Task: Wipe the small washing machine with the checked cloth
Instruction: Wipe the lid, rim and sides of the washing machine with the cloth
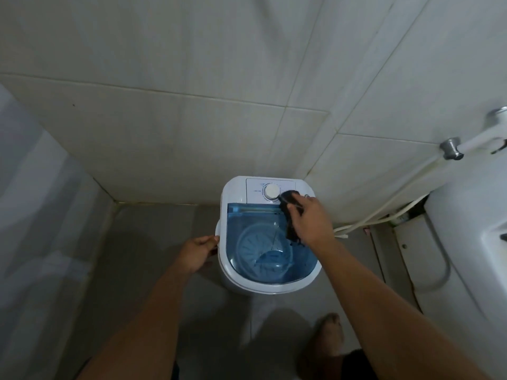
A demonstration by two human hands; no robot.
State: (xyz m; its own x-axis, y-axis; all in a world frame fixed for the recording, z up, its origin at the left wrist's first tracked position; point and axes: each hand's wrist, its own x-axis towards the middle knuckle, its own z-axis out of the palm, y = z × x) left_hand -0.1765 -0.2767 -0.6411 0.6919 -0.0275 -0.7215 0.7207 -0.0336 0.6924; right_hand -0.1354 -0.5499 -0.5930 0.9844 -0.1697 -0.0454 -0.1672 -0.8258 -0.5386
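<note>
The small white washing machine [236, 187] stands on the floor in the corner of a tiled room, with a clear blue lid [255, 223] and a white dial [272, 191] on its back panel. My right hand [312, 218] holds the dark checked cloth [290, 212] against the right side of the top, where the panel meets the lid. Part of the cloth hangs down over the lid. My left hand [198, 252] grips the machine's left edge, by a side handle.
Tiled walls close in behind and to the right of the machine. A white hose [389, 204] runs from a wall tap [451, 149] down to the floor. A white basin or toilet [466, 229] fills the right side. My bare foot [326, 341] stands in front.
</note>
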